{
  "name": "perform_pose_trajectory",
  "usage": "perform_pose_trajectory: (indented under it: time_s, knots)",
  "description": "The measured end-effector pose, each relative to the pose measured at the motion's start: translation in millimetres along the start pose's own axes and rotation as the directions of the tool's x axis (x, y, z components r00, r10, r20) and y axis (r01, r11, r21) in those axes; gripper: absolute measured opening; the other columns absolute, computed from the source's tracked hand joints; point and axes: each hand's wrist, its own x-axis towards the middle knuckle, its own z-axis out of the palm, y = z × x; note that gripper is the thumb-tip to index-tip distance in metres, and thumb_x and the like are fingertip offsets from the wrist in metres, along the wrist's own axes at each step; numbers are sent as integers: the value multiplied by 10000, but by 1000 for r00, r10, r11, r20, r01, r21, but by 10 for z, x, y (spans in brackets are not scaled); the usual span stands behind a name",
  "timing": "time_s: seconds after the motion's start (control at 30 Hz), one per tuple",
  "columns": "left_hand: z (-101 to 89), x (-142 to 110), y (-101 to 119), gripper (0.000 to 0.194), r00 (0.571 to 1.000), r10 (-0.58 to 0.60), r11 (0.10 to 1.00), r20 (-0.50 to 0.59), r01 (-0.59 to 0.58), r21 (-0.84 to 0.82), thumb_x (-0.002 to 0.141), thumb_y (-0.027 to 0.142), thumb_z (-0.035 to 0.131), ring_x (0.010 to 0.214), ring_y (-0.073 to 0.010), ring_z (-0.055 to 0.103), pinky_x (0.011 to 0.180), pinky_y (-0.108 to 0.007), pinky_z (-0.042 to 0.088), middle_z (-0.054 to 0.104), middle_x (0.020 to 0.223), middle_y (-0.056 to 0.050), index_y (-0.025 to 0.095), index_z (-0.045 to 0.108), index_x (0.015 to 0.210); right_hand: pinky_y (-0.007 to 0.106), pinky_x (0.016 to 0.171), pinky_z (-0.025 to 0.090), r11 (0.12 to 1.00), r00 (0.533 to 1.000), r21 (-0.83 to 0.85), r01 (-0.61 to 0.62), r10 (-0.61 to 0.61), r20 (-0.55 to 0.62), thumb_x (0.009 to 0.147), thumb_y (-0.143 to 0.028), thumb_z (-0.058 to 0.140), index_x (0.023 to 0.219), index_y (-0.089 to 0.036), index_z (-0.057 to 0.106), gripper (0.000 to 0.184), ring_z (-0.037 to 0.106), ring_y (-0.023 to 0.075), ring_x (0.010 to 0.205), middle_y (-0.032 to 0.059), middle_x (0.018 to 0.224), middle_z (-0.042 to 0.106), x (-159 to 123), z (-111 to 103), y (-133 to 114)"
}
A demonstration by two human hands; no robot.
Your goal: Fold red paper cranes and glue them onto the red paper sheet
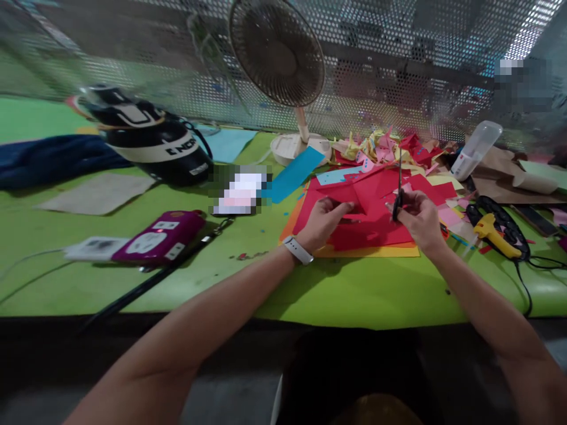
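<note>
Where the bench [354, 289] is read from the left, a dark blue cloth [53, 156] lies behind a grey sheet [95, 193], followed by a black bottle [163, 150], which leans. Nearer the front edge are a purple power block [162, 239] and a black strap [150, 283] reaching that edge; a phone [239, 193] lies farther in.

A blue strip [295, 175] lies diagonally between the phone and the fan [277, 56]. The left grip [325, 223] is over the red paper [381, 233], thumb and fingers curled; whether paper is pinched between them cannot be told. The red paper lies on top of yellow paper [410, 252], near the front of the bench. Expect it to be light, thin and easily creased; hold it by a margin, away from the blades.

The right grip [420, 221] is closed around the handles of 1 pair of scissors [397, 206], blades upward above the red paper. Expect a stiff, light tool with sharp edges; hold by the handles only.

Edges: green surface shows between the stack and the front edge, giving wrist room. Behind, scraps [385, 147] border the work; at the right, a yellow glue gun [496, 236] limits sideways movement.
</note>
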Motion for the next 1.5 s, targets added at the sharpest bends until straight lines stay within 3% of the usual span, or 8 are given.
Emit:
perform_pose_trajectory:
  time_s: [0.07, 0.17, 0.27, 0.43, 0.6, 0.9, 1.5]
  knots:
    - [-36, 42, 26, 318, 998, 26, 999, -64, -29, -45, 612, 399, 838, 785, -291, 749, 722, -393, 637, 707, 652, -72, 141, 653, 631, 275, 522, 559, 989, 979, 14, -147, 144, 142, 584, -410, 868, 841, -193, 570, 449, 622, 122, 548, -12, 735, 651, -58, -11, -52]
    - [-83, 103, 31, 306, 990, 50, 992, -134, -65, -108, 578, 361, 840, 780, -271, 747, 745, -395, 640, 669, 609, -34, 150, 622, 612, 267, 504, 574, 949, 894, -29, -313, 305, 329, 533, -426, 904, 756, -194, 553, 476, 626, 118, 498, -30, 646, 645, -127, 15, -99]
    - [-107, 145, 14, 293, 986, 56, 981, -159, -84, -176, 586, 348, 833, 826, -277, 748, 767, -404, 634, 659, 609, -28, 146, 626, 637, 241, 476, 565, 919, 829, -93, -383, 387, 404, 562, -454, 898, 709, -198, 533, 469, 599, 93, 446, -43, 594, 637, -150, 37, -131]
    - [-108, 156, 18, 296, 987, 49, 962, -150, -88, -260, 619, 361, 825, 883, -291, 753, 756, -391, 621, 712, 699, -59, 139, 643, 694, 179, 380, 471, 906, 824, -182, -382, 423, 378, 649, -488, 865, 706, -196, 529, 449, 528, 58, 388, -47, 551, 612, -159, 47, -191]
    - [-100, 121, 58, 291, 998, 12, 968, -65, -28, -249, 668, 373, 811, 928, -308, 752, 753, -389, 620, 749, 754, -94, 142, 652, 746, 185, 385, 469, 891, 807, -263, -370, 448, 385, 681, -520, 846, 717, -199, 515, 462, 530, 62, 399, -39, 579, 616, -195, 72, -203]
    - [-72, 65, 79, 217, 999, -34, 979, -29, 28, -201, 750, 328, 753, 927, -288, 753, 766, -370, 619, 765, 810, -117, 146, 634, 747, 196, 357, 424, 908, 817, -230, -350, 416, 399, 679, -563, 830, 729, -208, 521, 474, 499, 67, 391, -38, 574, 604, -206, 81, -107]
    - [-43, 45, 103, 194, 998, -65, 972, -23, 58, -226, 762, 321, 725, 876, -260, 755, 735, -346, 603, 773, 845, -115, 134, 679, 784, 208, 355, 326, 922, 830, -248, -298, 379, 410, 672, -638, 788, 724, -220, 498, 511, 418, 59, 379, -51, 554, 569, -216, 80, -78]
